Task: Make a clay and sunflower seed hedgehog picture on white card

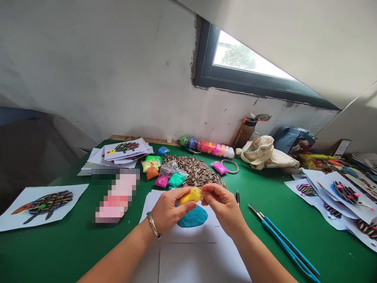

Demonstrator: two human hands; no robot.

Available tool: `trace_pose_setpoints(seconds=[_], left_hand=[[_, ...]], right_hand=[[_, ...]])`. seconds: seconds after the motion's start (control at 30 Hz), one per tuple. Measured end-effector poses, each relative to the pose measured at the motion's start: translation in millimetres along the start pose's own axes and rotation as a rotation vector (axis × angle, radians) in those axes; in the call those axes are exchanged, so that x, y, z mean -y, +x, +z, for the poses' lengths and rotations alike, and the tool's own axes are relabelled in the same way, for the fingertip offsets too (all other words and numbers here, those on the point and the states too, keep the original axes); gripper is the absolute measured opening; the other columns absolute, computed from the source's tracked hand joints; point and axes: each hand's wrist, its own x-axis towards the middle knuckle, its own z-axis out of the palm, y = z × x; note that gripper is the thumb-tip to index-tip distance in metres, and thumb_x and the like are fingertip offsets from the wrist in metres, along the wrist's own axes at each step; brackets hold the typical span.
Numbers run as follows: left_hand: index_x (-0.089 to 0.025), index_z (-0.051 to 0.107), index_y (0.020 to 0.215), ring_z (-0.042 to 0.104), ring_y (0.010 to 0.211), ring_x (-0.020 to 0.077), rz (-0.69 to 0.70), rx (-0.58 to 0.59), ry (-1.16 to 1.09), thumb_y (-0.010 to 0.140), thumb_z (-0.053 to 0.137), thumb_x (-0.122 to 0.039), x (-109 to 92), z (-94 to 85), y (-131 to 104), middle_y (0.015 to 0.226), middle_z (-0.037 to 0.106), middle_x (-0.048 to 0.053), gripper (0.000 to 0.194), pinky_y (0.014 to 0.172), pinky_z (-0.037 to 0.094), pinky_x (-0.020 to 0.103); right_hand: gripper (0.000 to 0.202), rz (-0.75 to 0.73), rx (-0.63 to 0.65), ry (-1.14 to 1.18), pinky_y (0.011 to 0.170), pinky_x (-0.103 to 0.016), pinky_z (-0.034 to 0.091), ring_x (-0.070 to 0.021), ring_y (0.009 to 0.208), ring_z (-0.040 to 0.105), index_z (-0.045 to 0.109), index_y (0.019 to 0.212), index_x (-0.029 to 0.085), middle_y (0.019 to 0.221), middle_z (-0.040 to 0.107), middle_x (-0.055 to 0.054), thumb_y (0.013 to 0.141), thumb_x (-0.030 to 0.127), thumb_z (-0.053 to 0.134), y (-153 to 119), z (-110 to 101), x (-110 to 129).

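Observation:
My left hand is closed around a small packet of yellow modelling clay. At the packet's right end, my right hand pinches its edge between thumb and fingers; exactly what lies in that pinch is partly hidden. Below both hands a flat, rounded patch of blue modelling clay lies on white paper, its upper part covered by the hands. Faint short pencil lines show under the blue patch.
Striped sunflower seeds are heaped behind the paper, beside coloured clay packets. A blue utility knife and a pen lie to the right. Finished seed pictures flank both sides. A bottle and cloth bag stand behind.

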Motion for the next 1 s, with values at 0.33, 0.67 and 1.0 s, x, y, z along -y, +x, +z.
trace_pose_setpoints(seconds=[0.33, 0.67, 1.0], left_hand=[[-0.019, 0.066, 0.106, 0.063, 0.081, 0.0173, -0.111, 0.038, -0.075, 0.082, 0.056, -0.043, -0.6, 3.0, 2.3, 0.097, 0.07, 0.002, 0.035, 0.07, 0.05, 0.023], [-0.019, 0.067, 0.105, 0.063, 0.087, 0.0175, -0.12, -0.013, 0.001, 0.08, 0.06, -0.042, -1.1, 3.7, 3.2, 0.1, 0.07, 0.003, 0.035, 0.076, 0.049, 0.023], [-0.018, 0.068, 0.093, 0.049, 0.067, 0.0117, -0.061, 0.123, -0.082, 0.084, 0.054, -0.043, -5.1, -0.4, 4.5, 0.076, 0.061, -0.001, 0.03, 0.058, 0.038, 0.019]], right_hand=[[0.01, -0.271, 0.0, -0.314, 0.063, -0.024, 0.046, -0.0117, 0.07, 0.054, 0.06, 0.091, 0.021, 0.087, 0.059, -0.001, 0.085, 0.018, 0.053, -5.5, -4.1, 0.4], [0.01, -0.179, 0.027, -0.427, 0.06, -0.024, 0.044, -0.0115, 0.067, 0.054, 0.057, 0.092, 0.02, 0.086, 0.059, -0.002, 0.083, 0.017, 0.055, -7.4, -0.2, -2.9], [0.006, -0.355, 0.032, -0.443, 0.079, -0.029, 0.045, -0.0155, 0.091, 0.054, 0.058, 0.082, 0.021, 0.1, 0.055, -0.004, 0.084, 0.015, 0.055, -8.9, 3.9, 5.6]])
